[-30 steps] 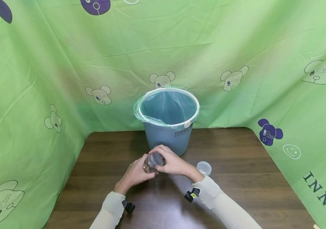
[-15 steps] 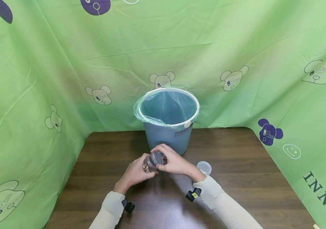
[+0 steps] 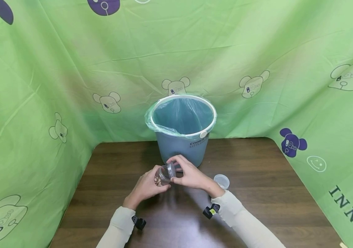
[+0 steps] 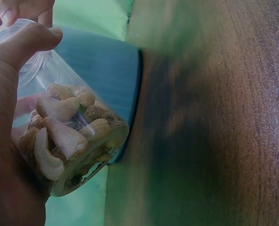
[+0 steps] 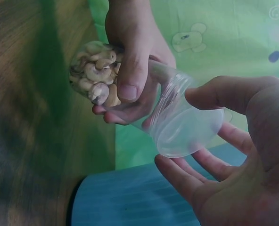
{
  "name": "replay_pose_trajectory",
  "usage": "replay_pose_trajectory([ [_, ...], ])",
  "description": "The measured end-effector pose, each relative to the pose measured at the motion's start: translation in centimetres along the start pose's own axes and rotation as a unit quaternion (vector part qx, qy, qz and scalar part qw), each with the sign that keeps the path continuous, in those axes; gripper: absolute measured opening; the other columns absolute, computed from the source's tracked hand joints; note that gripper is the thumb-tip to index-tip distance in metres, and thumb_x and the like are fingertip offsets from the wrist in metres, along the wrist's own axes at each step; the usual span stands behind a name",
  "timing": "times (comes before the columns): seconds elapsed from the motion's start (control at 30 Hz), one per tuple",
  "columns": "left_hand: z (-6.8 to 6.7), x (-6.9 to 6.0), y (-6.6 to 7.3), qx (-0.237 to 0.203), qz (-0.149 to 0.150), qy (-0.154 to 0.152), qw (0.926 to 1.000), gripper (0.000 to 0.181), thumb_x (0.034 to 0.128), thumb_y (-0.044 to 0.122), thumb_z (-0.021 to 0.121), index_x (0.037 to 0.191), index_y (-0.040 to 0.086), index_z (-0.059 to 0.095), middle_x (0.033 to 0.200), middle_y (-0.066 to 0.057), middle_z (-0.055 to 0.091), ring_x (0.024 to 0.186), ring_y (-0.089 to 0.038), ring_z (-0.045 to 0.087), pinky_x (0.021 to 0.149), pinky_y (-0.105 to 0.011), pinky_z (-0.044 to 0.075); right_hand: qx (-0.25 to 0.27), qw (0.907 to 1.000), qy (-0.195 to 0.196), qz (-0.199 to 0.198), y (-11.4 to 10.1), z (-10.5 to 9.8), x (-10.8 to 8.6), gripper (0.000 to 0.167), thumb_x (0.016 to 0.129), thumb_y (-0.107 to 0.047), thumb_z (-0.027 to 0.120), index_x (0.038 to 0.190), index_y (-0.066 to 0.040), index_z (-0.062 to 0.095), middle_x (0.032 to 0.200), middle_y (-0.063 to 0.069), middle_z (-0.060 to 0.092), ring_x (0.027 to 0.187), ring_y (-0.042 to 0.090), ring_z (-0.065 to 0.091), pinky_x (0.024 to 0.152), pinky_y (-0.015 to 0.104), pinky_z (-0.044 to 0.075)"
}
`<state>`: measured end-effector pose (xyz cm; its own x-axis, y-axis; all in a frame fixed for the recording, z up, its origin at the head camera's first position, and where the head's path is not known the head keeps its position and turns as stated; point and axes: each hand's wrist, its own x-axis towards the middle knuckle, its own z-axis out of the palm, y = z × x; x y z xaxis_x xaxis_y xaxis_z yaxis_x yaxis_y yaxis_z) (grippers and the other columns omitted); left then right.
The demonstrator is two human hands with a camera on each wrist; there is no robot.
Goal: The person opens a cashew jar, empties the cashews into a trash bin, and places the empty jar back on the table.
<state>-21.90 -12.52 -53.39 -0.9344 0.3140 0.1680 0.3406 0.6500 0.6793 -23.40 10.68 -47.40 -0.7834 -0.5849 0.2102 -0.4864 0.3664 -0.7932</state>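
My left hand [image 3: 147,186] grips a clear plastic jar [image 3: 164,175] tilted to the right, fingers and thumb around its side. Cashews [image 4: 64,134] lie heaped toward the jar's base, as the left wrist view shows. At the jar's mouth, my right hand [image 3: 191,175] pinches a clear round lid [image 3: 171,170] between thumb and fingers. The head view has the lid angled away from the threaded rim, close beside it. From the right wrist, the lid [image 5: 189,132] overlaps the rim, and whether they touch there cannot be told.
Directly behind the hands stands a blue bin [image 3: 181,148] with a white rim and a green liner bag. A shallow round translucent piece [image 3: 221,181] lies on the wooden table [image 3: 111,179], near the right wrist. Green printed cloth [image 3: 133,44] encloses the back and sides.
The lid has come off the jar's mouth and swung up to the right with my right hand, exposing the opening. My left hand and the jar have hardly moved.
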Motion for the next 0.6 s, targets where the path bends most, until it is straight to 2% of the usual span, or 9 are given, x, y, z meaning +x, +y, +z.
replay_pose_trajectory([
  [0.23, -0.05, 0.02, 0.09, 0.005, -0.002, 0.001, 1.0000, 0.060, 0.0819, 0.040, 0.089, 0.131, 0.021, 0.061, 0.109, 0.004, 0.074, 0.094, -0.011, 0.070, 0.080, -0.034, 0.058, 0.035, 0.9993, 0.000, 0.009, 0.25, -0.07, -0.17, 0.060, 0.088, 0.001, 0.077, 0.141, -0.003, 0.050, 0.142, 0.020, 0.052, 0.129, 0.040, 0.062, 0.107, 0.044, 0.056],
  [0.47, -0.27, 0.11, 0.21, 0.009, 0.003, 0.004, 1.0000, 0.060, 0.0814, 0.040, 0.089, 0.131, 0.020, 0.061, 0.109, 0.004, 0.074, 0.094, -0.012, 0.070, 0.081, -0.035, 0.058, 0.041, 0.9990, 0.010, 0.016, 0.38, -0.33, -0.42, 0.061, 0.088, 0.001, 0.077, 0.142, 0.001, 0.049, 0.141, 0.022, 0.050, 0.128, 0.044, 0.062, 0.107, 0.049, 0.055],
  [0.6, -0.35, 0.15, 0.24, 0.008, 0.000, 0.005, 1.0000, 0.060, 0.0814, 0.040, 0.089, 0.131, 0.021, 0.061, 0.110, 0.004, 0.074, 0.095, -0.012, 0.071, 0.082, -0.036, 0.059, 0.036, 0.9991, 0.012, 0.016, 0.52, -0.50, -0.40, 0.061, 0.088, 0.001, 0.078, 0.141, 0.003, 0.048, 0.142, 0.024, 0.052, 0.127, 0.043, 0.065, 0.107, 0.045, 0.056],
])
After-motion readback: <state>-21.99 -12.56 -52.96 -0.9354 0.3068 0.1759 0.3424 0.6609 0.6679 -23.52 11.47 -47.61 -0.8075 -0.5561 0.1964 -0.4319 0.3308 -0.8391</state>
